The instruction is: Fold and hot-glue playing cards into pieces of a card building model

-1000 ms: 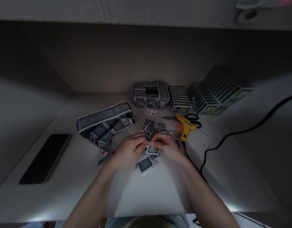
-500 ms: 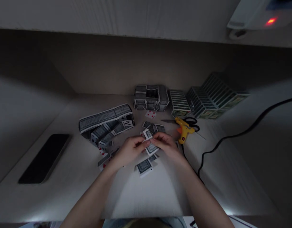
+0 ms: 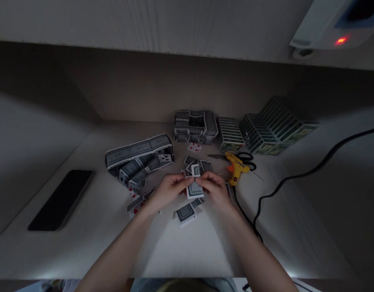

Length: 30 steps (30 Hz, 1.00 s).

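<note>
A patterned playing-card piece (image 3: 195, 189) is held between both hands above the middle of the desk. My left hand (image 3: 170, 190) pinches its left edge and my right hand (image 3: 215, 187) pinches its right edge, with the thumbs close together. A narrower part of the piece sticks up beyond the thumbs. Just below the hands lies a small stack of cards (image 3: 185, 213) with a patterned back on top. Loose cards (image 3: 206, 165) are scattered behind the hands, and a red-suited card (image 3: 194, 147) lies face up farther back.
A long card-built structure (image 3: 140, 152) stands left of centre, another (image 3: 195, 126) at the back. Green-striped structures (image 3: 274, 125) stand back right. Near my right hand are a yellow glue gun (image 3: 236, 167) with its cable and black-handled scissors (image 3: 246, 158). A phone (image 3: 61, 199) lies left.
The held piece has turned to stand straighter in view, with both hands still pinching it. The whole view has shifted slightly.
</note>
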{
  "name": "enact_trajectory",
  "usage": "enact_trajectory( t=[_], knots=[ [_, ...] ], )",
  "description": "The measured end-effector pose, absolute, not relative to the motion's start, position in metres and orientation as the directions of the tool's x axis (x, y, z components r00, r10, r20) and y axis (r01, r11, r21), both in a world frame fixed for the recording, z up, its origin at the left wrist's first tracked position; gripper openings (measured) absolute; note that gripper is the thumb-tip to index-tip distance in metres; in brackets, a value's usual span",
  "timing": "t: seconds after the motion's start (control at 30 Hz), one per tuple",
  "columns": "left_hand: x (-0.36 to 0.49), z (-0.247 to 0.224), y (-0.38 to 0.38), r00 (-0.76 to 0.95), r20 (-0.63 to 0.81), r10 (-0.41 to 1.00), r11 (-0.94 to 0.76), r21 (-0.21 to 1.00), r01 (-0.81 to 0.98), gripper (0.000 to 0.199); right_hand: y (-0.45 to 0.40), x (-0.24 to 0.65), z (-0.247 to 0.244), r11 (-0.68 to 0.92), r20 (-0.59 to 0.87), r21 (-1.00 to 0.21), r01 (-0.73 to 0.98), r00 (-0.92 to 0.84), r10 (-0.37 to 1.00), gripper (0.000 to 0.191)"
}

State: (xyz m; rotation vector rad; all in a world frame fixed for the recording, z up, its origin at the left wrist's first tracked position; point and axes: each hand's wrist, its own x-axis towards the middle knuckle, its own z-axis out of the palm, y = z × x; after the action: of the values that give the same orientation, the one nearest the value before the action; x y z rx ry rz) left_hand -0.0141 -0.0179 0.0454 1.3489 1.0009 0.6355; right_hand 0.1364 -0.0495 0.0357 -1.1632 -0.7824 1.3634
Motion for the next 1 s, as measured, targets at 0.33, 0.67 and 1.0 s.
enact_trajectory(
  t=[0.33,0.67,1.0],
  knots=[
    [-0.016,0.049,-0.020,0.690,-0.373,0.620,0.307,0.925,0.224,0.042,-0.050,0.143,0.038,-0.082,-0.113,-0.981,-0.175,0.175,0.978,0.026],
    [-0.020,0.042,-0.011,0.475,-0.313,0.822,0.190,0.938,0.290,0.043,-0.044,0.143,0.035,-0.002,0.024,-0.995,0.102,0.250,0.968,0.037],
    [-0.024,0.033,-0.006,0.361,-0.222,0.906,-0.139,0.649,0.748,0.055,-0.015,0.157,0.039,0.131,0.234,-0.939,0.319,0.309,0.922,0.023]
  ],
)
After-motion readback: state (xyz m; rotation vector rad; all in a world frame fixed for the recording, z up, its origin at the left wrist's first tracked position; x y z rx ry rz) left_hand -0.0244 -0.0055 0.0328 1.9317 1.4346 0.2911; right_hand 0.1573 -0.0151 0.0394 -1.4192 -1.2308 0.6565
